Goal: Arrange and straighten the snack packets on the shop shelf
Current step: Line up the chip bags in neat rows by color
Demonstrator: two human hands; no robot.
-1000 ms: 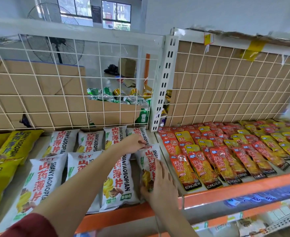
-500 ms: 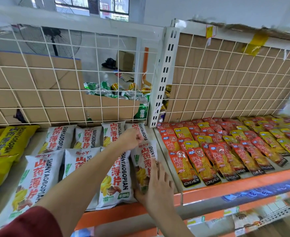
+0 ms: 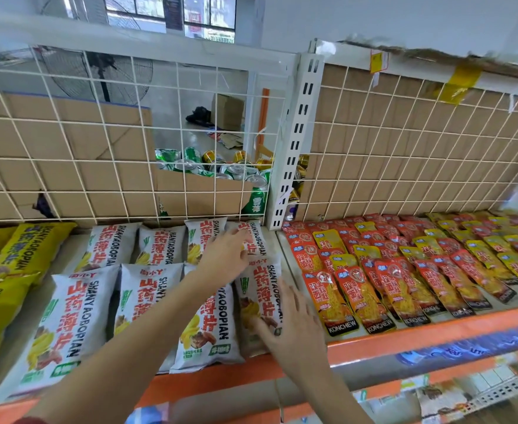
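Just left of the white post (image 3: pixel 294 142), the end white packet (image 3: pixel 262 289) lies at the shelf (image 3: pixel 404 335) front. The right hand (image 3: pixel 294 328) lies on its lower end with fingers spread, and the left hand (image 3: pixel 227 255) rests straight fingers near its top. It is probably light, puffy and slick, so the sealed ends are the best place to guide it.

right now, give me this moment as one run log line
left hand: touches rear white packet | right hand: flat on front white packet | step: straightening
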